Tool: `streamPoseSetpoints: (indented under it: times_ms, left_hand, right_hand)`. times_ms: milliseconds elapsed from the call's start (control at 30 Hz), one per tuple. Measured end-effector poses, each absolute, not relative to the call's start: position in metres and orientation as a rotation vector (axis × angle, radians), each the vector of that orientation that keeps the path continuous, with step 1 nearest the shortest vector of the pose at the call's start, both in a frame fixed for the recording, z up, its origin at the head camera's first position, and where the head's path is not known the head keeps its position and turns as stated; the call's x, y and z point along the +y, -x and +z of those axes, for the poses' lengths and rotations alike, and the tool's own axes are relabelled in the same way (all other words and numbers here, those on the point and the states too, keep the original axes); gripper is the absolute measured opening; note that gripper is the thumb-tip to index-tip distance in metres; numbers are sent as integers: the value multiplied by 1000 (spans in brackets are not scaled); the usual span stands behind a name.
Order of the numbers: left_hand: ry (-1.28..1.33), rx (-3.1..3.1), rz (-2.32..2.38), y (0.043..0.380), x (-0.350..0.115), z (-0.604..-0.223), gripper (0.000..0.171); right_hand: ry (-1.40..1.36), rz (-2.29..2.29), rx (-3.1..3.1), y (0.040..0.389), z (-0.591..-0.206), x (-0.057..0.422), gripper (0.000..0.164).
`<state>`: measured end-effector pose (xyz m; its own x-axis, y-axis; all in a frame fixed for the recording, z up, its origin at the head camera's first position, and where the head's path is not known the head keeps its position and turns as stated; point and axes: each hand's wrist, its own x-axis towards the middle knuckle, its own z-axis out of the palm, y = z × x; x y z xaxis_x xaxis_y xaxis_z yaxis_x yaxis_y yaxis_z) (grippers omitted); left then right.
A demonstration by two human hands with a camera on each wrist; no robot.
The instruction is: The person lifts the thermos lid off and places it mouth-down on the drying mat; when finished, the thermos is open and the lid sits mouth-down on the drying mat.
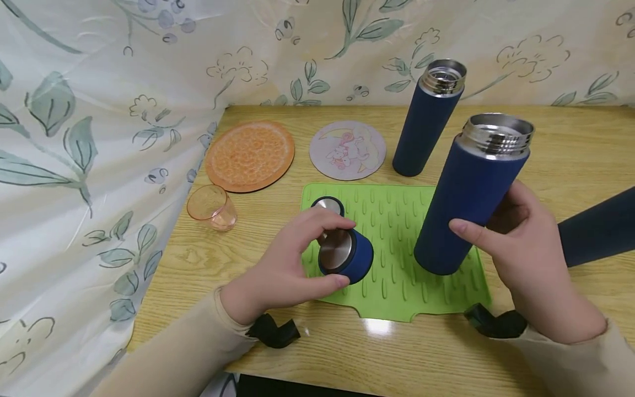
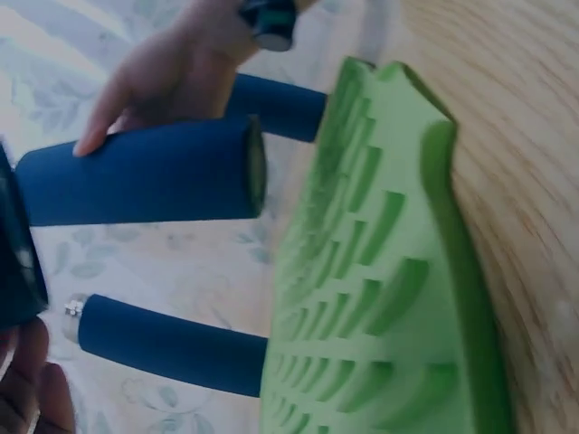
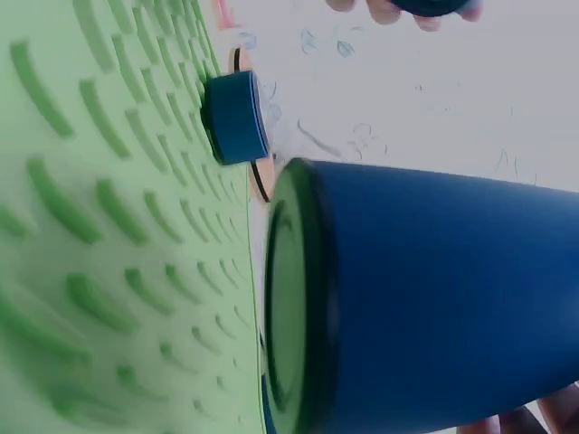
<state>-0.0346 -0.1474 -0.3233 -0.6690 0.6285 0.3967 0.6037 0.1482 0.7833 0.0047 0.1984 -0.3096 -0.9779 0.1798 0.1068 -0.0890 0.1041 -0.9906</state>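
Note:
My left hand (image 1: 292,262) grips a blue flask lid (image 1: 362,259) with a steel top, holding it over the green ridged mat (image 1: 397,303). In my right hand (image 1: 531,259) is a blue vacuum flask (image 1: 471,187), its steel mouth uncovered and tilted right. The right wrist view shows the flask's base (image 3: 288,298) raised off the mat. A second lid (image 1: 328,205) sits on the mat's far left corner, partly behind my left hand. Behind the mat stands another uncovered dark blue flask (image 1: 426,121).
A dark blue cylinder (image 1: 600,229) enters from the right edge, partly hidden by my right hand. An orange round mat (image 1: 250,154), a pale round mat (image 1: 347,149) with a cartoon print and a tilted-looking orange glass (image 1: 213,207) are at the left and back. Patterned cloth (image 1: 149,66) borders the table.

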Motion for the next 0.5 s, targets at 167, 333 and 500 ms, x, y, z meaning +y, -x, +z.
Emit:
streamPoseSetpoints:
  times_ms: [167, 333, 500]
  left_hand:
    - [-1291, 2496, 1295, 37, -138, -330, 66]
    - [-1293, 2605, 1010, 38, -127, -334, 68]
    - [-1248, 2630, 800, 40, -116, -338, 69]
  right_hand:
    - [77, 2148, -1877, 13, -306, 204, 72]
    - [128, 2148, -1612, 34, -304, 213, 70]
    - [267, 2056, -1426, 57, -309, 222, 73]
